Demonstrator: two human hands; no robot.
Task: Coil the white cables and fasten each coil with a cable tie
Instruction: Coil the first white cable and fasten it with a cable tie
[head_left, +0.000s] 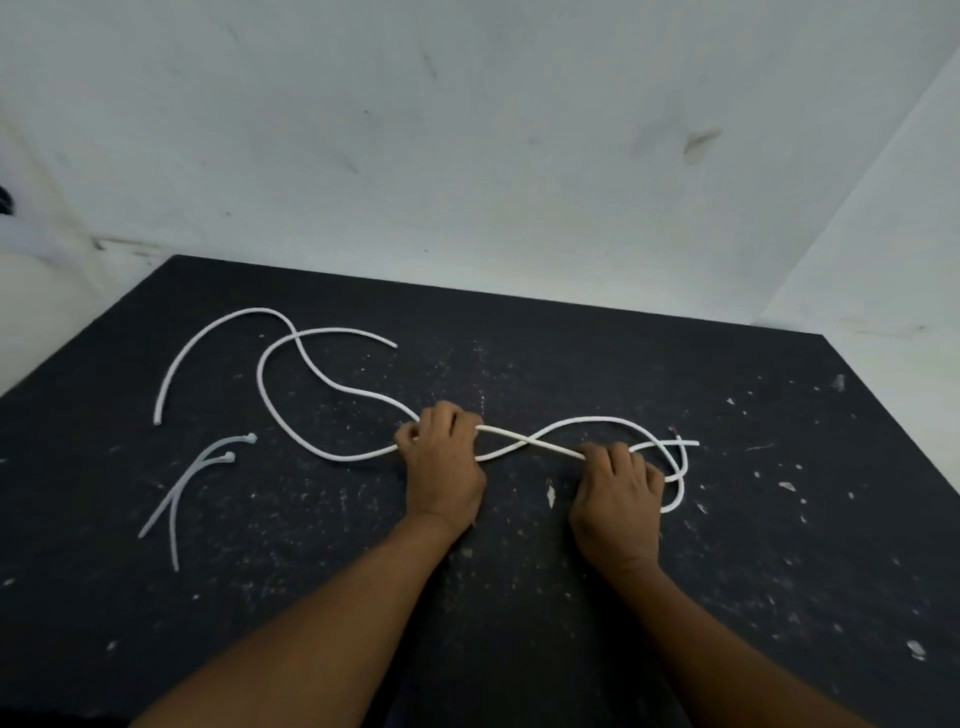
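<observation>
Two white cables lie uncoiled on a black table (519, 597). One cable (208, 332) arcs from the far left towards the middle. The other cable (275, 410) loops beside it and crosses it. My left hand (441, 462) is closed around the cables at the table's middle. My right hand (618, 493) grips a straight stretch of cable (530, 444) that runs between both hands. Right of my right hand the cable ends curl in small loops (675, 457). Two translucent white cable ties (182, 493) rest loose at the left, apart from my hands.
The black table top is speckled with white flecks and small scraps. A pale wall (467, 130) rises right behind its far edge, and another wall (893, 234) closes in on the right.
</observation>
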